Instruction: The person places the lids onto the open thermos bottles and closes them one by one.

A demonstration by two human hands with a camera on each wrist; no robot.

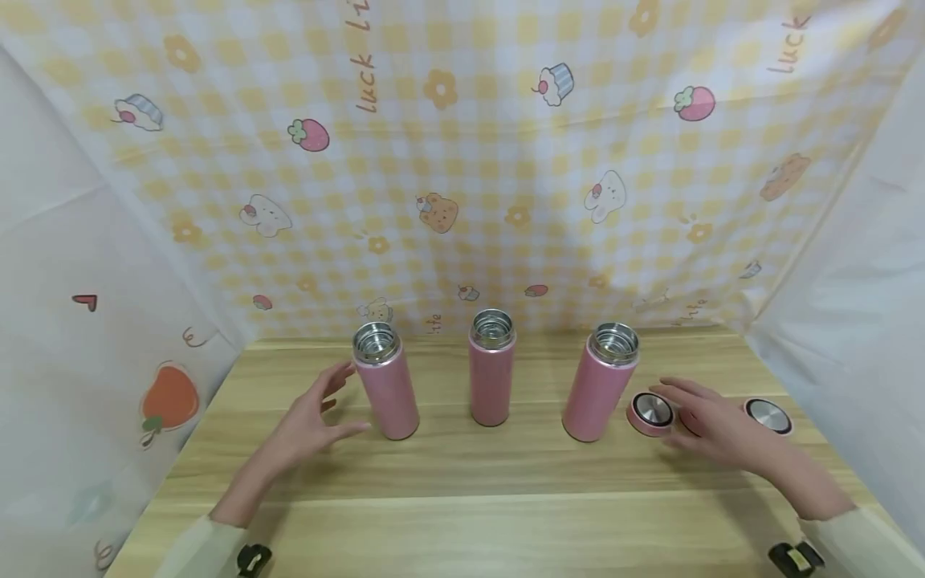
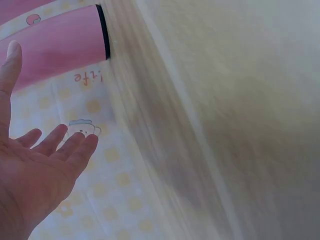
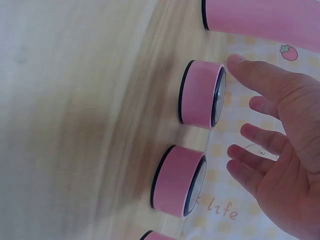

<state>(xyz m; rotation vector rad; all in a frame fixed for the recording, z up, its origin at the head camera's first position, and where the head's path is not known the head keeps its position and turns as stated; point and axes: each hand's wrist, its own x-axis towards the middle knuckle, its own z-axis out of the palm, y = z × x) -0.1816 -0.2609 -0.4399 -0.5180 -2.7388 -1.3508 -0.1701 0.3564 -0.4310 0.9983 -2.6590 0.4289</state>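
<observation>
Three pink thermos bottles stand upright with steel mouths uncovered: a left bottle, a middle bottle and a right bottle. Beside the left bottle is my left hand, its thumb and fingers spread apart and holding nothing. The left wrist view shows that hand by a pink bottle. My right hand hovers over the pink lids with loosely bent fingers, nothing in its grasp. It partly hides a middle lid, between a left lid and a right lid.
All of this stands on a light wooden table. Behind it hangs a yellow checked cloth with printed cartoons, close to the bottles. White sheets close off both sides. Dark straps sit at the sleeves.
</observation>
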